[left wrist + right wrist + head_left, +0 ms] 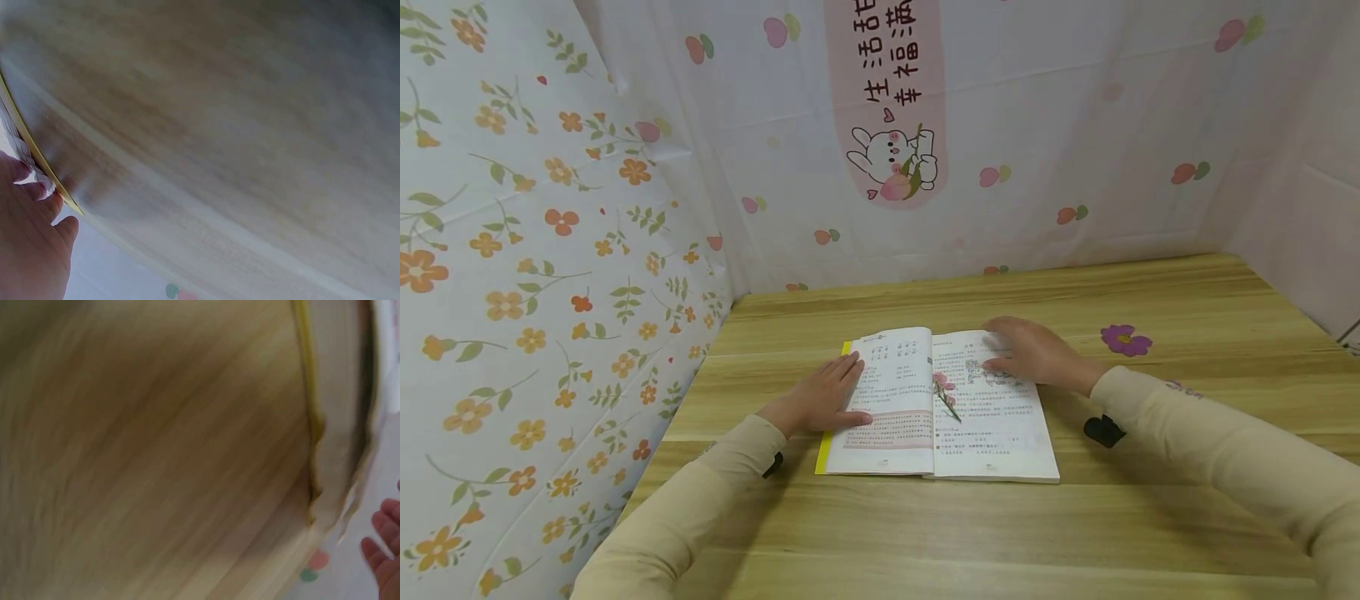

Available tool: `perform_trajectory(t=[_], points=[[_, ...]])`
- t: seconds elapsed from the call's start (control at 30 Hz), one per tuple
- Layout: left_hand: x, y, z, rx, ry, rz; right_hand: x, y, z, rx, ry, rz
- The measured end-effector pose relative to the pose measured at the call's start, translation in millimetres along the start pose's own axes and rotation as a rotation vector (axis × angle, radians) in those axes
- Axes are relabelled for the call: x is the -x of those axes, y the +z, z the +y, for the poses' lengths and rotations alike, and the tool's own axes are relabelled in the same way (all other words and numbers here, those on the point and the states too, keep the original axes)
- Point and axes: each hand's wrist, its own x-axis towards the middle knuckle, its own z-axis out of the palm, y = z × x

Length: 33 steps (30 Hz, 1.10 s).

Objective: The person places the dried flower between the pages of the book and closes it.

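Observation:
An open book (pixel 1000 417) lies on the wooden table, printed pages up, with a yellow cover edge (pixel 824 452) showing on its left. Along the left page rests my left hand (pixel 823 396), fingers extended and thumb apart; the left wrist view has this hand (pixel 31 231) at the book's edge. My right hand (pixel 1037 354) is over the upper right page, thumb spread from the fingers. In the right wrist view its fingers (pixel 387 528) are loosely bent with nothing between them, beside the book's edge (pixel 340 412). A pink flower sprig (pixel 947 396) lies on the right page near the fold.
A purple flower (pixel 1126 339) lies on the table (pixel 880 533) right of the book, and a small purple piece (pixel 1183 388) shows beside the right sleeve. Floral cloth (pixel 550 333) hangs along the left side; another printed cloth (pixel 1037 125) hangs behind the table.

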Motion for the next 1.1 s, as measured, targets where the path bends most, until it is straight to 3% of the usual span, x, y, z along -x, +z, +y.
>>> perform_trajectory(t=[0.17, 0.27, 0.73, 0.93, 1.1], points=[[-0.1, 0.7, -0.3, -0.004, 0.001, -0.001, 0.4, -0.9, 14.1, 0.168, -0.131, -0.035], [-0.5, 1.3, -0.6, -0.011, 0.0, -0.002, 1.4, -1.5, 18.3, 0.219, -0.163, -0.056], [-1.0, 2.2, -0.7, -0.018, 0.001, -0.02, -7.0, 0.9, 35.2, 0.295, -0.079, -0.202], [-1.0, 4.4, -2.6, -0.019, 0.009, -0.009, -6.6, -0.4, 36.6, 0.282, -0.048, -0.232], [-1.6, 5.3, -3.0, -0.012, 0.006, -0.01, -6.7, -0.4, 36.7, 0.273, -0.063, -0.201]])
